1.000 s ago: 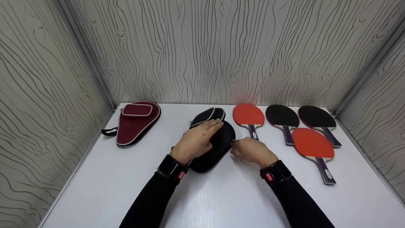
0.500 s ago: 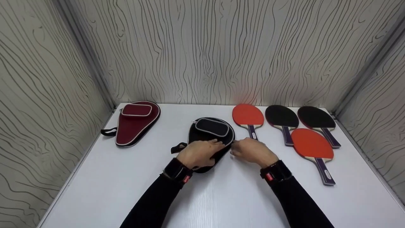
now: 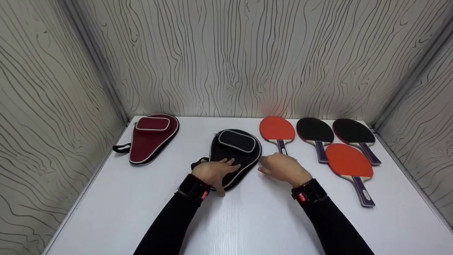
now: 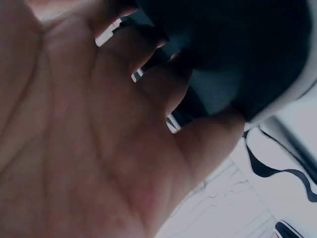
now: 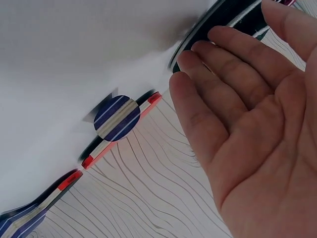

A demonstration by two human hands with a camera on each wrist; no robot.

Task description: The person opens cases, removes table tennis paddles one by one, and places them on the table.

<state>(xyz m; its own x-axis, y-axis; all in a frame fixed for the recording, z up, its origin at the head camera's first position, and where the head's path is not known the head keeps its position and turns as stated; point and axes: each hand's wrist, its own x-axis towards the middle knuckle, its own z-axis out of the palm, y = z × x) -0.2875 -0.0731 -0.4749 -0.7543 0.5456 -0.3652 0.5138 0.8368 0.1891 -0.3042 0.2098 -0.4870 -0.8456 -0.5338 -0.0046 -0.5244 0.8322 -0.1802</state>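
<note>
A black paddle case (image 3: 230, 159) with white piping and a small front pocket lies flat at the middle of the table, its lid down. My left hand (image 3: 214, 171) rests on the case's lower left part, fingers spread and thumb over the near edge. In the left wrist view, the fingers (image 4: 203, 144) lie against the dark cloth. My right hand (image 3: 283, 168) is at the case's right edge, fingertips beside the rim. In the right wrist view, its fingers (image 5: 218, 94) are loosely bent with nothing seen in the palm.
A dark red paddle case (image 3: 152, 141) with a black strap (image 3: 122, 148) lies at the back left. Right of the black case lie a red paddle (image 3: 277, 128), two black paddles (image 3: 315, 130) and another red paddle (image 3: 349, 161) nearer. Patterned walls enclose the white table (image 3: 141, 198).
The black case's lid, folded back a second ago with the dark inside showing, has come down over it. My left hand has slid nearer and leftward. The right hand has stayed put.
</note>
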